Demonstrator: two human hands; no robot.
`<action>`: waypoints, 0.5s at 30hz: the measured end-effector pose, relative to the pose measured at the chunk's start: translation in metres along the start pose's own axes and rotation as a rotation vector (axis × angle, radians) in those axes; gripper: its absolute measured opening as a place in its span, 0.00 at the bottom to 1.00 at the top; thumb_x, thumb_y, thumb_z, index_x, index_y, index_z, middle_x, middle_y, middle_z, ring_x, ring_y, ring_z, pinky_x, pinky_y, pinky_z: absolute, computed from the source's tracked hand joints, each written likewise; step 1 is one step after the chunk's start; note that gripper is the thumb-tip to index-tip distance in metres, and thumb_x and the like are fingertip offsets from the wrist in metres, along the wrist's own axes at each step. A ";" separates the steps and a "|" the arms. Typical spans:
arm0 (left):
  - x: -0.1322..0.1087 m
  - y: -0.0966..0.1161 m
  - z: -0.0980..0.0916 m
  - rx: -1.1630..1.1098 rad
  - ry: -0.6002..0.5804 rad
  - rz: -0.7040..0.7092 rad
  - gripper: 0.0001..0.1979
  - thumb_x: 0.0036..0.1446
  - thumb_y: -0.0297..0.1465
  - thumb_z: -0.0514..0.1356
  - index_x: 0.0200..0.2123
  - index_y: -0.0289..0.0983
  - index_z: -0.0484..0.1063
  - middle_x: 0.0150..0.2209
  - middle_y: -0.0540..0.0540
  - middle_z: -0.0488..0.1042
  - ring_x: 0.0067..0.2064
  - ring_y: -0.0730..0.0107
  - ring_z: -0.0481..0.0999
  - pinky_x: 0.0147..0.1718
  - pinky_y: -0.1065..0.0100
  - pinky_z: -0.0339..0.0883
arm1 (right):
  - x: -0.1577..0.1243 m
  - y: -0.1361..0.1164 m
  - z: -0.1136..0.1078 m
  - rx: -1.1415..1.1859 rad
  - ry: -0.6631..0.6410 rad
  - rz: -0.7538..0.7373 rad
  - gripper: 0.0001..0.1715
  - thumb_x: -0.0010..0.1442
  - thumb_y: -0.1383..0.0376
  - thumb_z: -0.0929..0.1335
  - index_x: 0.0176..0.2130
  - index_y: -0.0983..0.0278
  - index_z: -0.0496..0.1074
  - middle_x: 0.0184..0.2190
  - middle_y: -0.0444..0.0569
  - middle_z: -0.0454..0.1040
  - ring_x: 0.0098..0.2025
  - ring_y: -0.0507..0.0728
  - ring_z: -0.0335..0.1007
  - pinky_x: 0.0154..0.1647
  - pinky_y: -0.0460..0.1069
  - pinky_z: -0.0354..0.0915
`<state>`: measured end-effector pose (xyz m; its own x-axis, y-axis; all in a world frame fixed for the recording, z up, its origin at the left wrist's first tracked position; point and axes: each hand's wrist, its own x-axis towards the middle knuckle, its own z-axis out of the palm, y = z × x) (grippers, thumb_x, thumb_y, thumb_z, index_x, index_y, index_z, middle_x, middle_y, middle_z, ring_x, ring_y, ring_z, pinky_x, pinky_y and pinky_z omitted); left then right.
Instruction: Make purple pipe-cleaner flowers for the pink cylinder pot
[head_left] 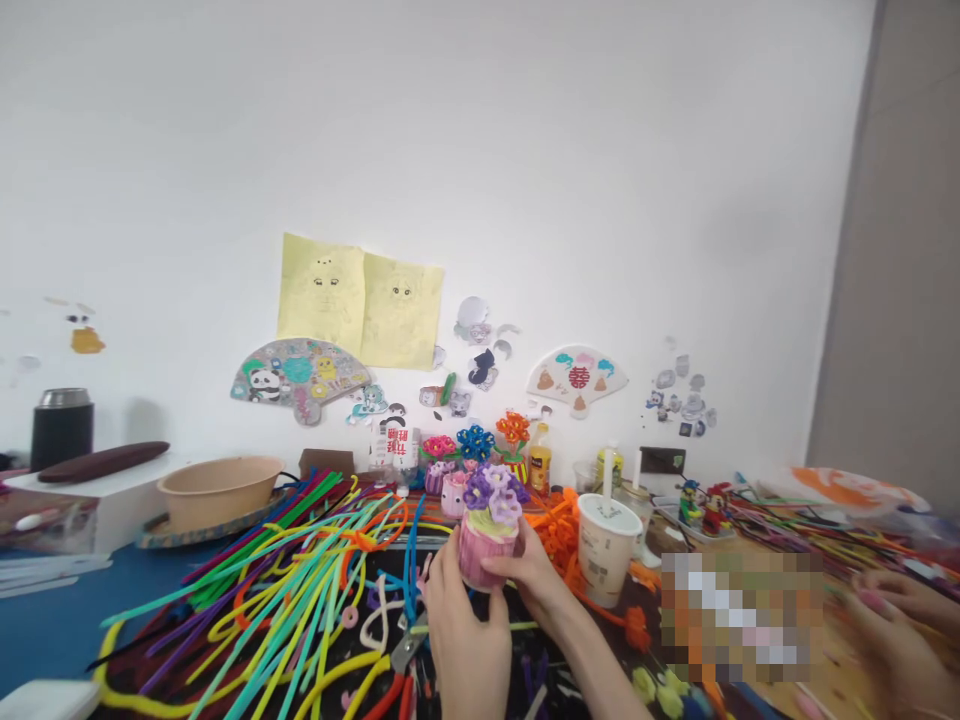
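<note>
Between my two hands is a small pink flower pot [486, 545] made of fuzzy pipe cleaners, with a pale yellow-green top and purple flowers [495, 492]. My left hand [469, 635] wraps its left side and front. From the right, my right hand [534, 572] grips the same pot with thumb and fingers. Pliers [405, 650] with red handles lie just left of my left hand. Behind the pot stand other little pots with pink flowers [439, 446], blue flowers [475, 441] and orange flowers [513, 428].
Loose pipe cleaners [300, 590] spread across the left. To the right stands a paper cup [609, 550] with a straw, beside orange pipe cleaners [555, 530]. A beige bowl [221, 482] sits at the back left. Another person's hands [896, 640] are at the right edge.
</note>
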<state>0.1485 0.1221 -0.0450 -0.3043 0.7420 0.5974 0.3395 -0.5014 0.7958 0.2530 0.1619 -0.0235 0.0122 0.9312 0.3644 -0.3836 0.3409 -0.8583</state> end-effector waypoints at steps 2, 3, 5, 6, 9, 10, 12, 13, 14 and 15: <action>0.000 -0.002 0.003 0.034 -0.004 0.010 0.29 0.51 0.32 0.55 0.57 0.30 0.64 0.55 0.32 0.69 0.57 0.47 0.67 0.57 0.45 0.60 | 0.000 0.004 0.003 -0.039 0.049 -0.039 0.45 0.29 0.63 0.82 0.46 0.60 0.66 0.44 0.50 0.78 0.48 0.65 0.74 0.53 0.59 0.66; 0.000 -0.002 0.003 0.053 -0.002 0.007 0.28 0.50 0.32 0.56 0.56 0.31 0.64 0.54 0.32 0.70 0.57 0.46 0.68 0.56 0.45 0.60 | 0.001 0.006 0.004 -0.055 0.072 -0.054 0.45 0.29 0.62 0.82 0.46 0.59 0.65 0.44 0.50 0.78 0.48 0.65 0.74 0.53 0.59 0.66; 0.001 -0.001 0.003 0.080 -0.003 -0.004 0.27 0.50 0.32 0.56 0.55 0.31 0.65 0.54 0.31 0.70 0.57 0.46 0.68 0.56 0.46 0.61 | 0.001 0.010 0.006 -0.088 0.126 -0.086 0.47 0.29 0.62 0.82 0.46 0.58 0.62 0.45 0.49 0.76 0.49 0.63 0.73 0.54 0.59 0.65; 0.001 0.000 0.003 0.087 -0.016 -0.007 0.27 0.50 0.32 0.56 0.55 0.31 0.65 0.54 0.32 0.70 0.57 0.46 0.68 0.56 0.46 0.61 | 0.001 0.012 0.006 -0.105 0.155 -0.102 0.47 0.29 0.62 0.82 0.45 0.58 0.60 0.44 0.48 0.74 0.49 0.62 0.72 0.55 0.58 0.64; 0.001 0.005 0.003 0.096 -0.084 -0.013 0.27 0.50 0.30 0.56 0.56 0.32 0.64 0.55 0.33 0.70 0.57 0.47 0.68 0.56 0.46 0.59 | 0.000 0.016 0.008 -0.142 0.217 -0.132 0.47 0.31 0.62 0.82 0.45 0.57 0.58 0.42 0.44 0.71 0.47 0.59 0.71 0.55 0.55 0.63; 0.002 0.007 0.003 0.100 -0.109 -0.020 0.28 0.50 0.29 0.56 0.56 0.33 0.64 0.55 0.33 0.69 0.57 0.47 0.68 0.57 0.46 0.58 | 0.000 0.017 0.008 -0.146 0.220 -0.133 0.46 0.31 0.61 0.82 0.45 0.57 0.58 0.41 0.44 0.71 0.46 0.59 0.71 0.55 0.54 0.62; 0.004 0.009 0.001 0.091 -0.130 -0.048 0.29 0.50 0.28 0.56 0.58 0.34 0.63 0.56 0.33 0.69 0.59 0.47 0.67 0.57 0.46 0.57 | 0.000 0.018 0.007 -0.134 0.197 -0.122 0.45 0.32 0.60 0.82 0.45 0.57 0.59 0.42 0.45 0.71 0.46 0.58 0.70 0.55 0.54 0.62; 0.006 0.009 0.001 0.069 -0.137 -0.065 0.29 0.51 0.29 0.57 0.58 0.34 0.62 0.57 0.33 0.69 0.60 0.47 0.66 0.58 0.46 0.57 | 0.000 0.017 0.006 -0.120 0.176 -0.111 0.45 0.33 0.60 0.82 0.45 0.57 0.59 0.43 0.46 0.72 0.47 0.59 0.70 0.55 0.55 0.62; 0.008 0.009 0.000 0.034 -0.149 -0.082 0.31 0.51 0.31 0.58 0.60 0.34 0.60 0.57 0.34 0.68 0.60 0.47 0.66 0.57 0.47 0.58 | 0.001 0.015 0.004 -0.101 0.151 -0.098 0.45 0.33 0.58 0.82 0.46 0.58 0.60 0.44 0.47 0.72 0.48 0.60 0.70 0.55 0.55 0.62; 0.010 0.008 0.000 -0.010 -0.162 -0.099 0.33 0.51 0.34 0.59 0.61 0.34 0.59 0.58 0.34 0.68 0.60 0.48 0.66 0.57 0.49 0.59 | 0.001 0.012 0.002 -0.077 0.125 -0.083 0.44 0.34 0.57 0.81 0.46 0.57 0.60 0.45 0.48 0.73 0.49 0.60 0.70 0.55 0.56 0.63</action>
<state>0.1483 0.1251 -0.0325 -0.1884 0.8492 0.4933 0.3058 -0.4266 0.8512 0.2461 0.1667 -0.0331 0.1576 0.9064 0.3920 -0.3045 0.4222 -0.8538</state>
